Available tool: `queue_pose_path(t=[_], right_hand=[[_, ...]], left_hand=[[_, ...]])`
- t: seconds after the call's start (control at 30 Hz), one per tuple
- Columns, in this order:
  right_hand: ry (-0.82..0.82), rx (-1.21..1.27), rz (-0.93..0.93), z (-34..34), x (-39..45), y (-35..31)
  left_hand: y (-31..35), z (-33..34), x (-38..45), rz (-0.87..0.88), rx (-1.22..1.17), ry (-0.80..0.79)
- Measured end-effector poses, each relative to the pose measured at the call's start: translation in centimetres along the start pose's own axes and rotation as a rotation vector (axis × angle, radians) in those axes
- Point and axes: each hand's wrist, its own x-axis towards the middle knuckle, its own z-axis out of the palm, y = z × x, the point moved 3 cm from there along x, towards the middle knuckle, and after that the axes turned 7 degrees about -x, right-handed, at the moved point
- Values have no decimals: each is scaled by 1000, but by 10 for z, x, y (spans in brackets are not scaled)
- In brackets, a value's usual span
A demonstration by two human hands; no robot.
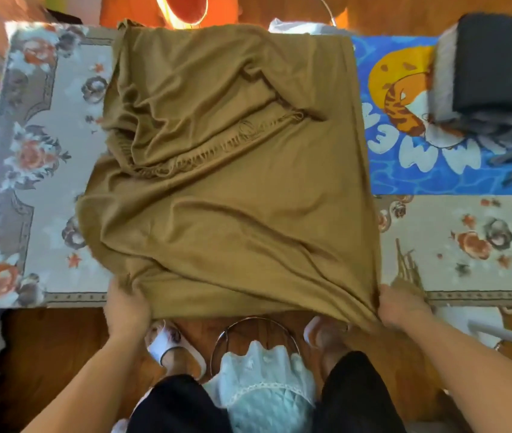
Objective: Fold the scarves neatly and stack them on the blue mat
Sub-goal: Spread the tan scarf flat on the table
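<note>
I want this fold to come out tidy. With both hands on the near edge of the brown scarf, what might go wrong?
The brown scarf is bunched and its fringe lies crooked in the middle, so folding now would likely trap wrinkles. Its right edge already overlaps the blue mat, so a pull by the left hand and right hand might drag the mat or crowd the dark scarf folded there.
</note>
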Motion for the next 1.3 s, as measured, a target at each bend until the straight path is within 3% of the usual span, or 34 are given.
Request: queue_pose_path(t=[0.13, 0.23, 0.3, 0.43, 0.63, 0.73, 0.87, 0.97, 1.1, 1.3], right_hand=[[-272, 23, 179, 35, -22, 11], [20, 189, 272, 5, -24, 9], [172, 343, 222, -21, -20, -6], [179, 621, 248, -39, -2, -36], [113, 374, 192, -38, 16, -34], [100, 268, 261, -41, 15, -11], [355, 439, 262, -61, 24, -11], [365, 506, 180, -72, 28, -35], [373, 233, 60, -80, 34, -30], [192, 77, 333, -107, 44, 47]], left_hand=[[-45, -60, 14, -28, 397, -48], [-71, -83, 33, -121, 478, -110], [-83, -82, 44, -153, 530, -210], [-99, -82, 70, -169, 586, -228], [-74, -71, 73, -283, 557, -66], [-27, -48, 60, -34, 466, -165], [28, 0, 46, 244, 525, -325], [51, 26, 42, 235, 556, -341], [55, 32, 48, 166, 544, -281], [44, 23, 57, 140, 735, -391]])
